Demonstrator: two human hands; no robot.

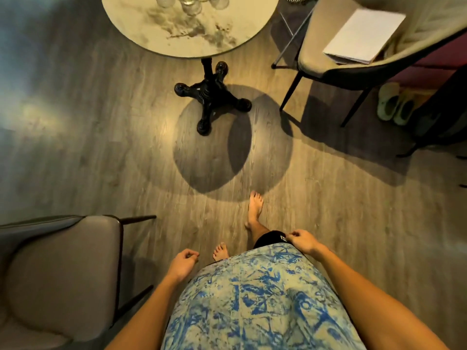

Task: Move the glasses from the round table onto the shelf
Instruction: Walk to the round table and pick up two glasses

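Observation:
Several clear glasses [191, 4] stand at the far side of the round marble-look table [202, 39], cut off by the top edge of the view. The table is a good step ahead of me on a black four-footed pedestal [211, 97]. My left hand [182, 263] hangs low beside my body, fingers loosely curled, holding nothing. My right hand [302, 240] is also low at my hip, fingers loosely curled and empty. Both hands are far from the glasses. No shelf is in view.
A grey padded chair [58, 276] stands close at my lower left. A beige chair [353, 51] with a white booklet [364, 37] on its seat is at the upper right, slippers [394, 104] beneath it. Wooden floor lies between me and the table.

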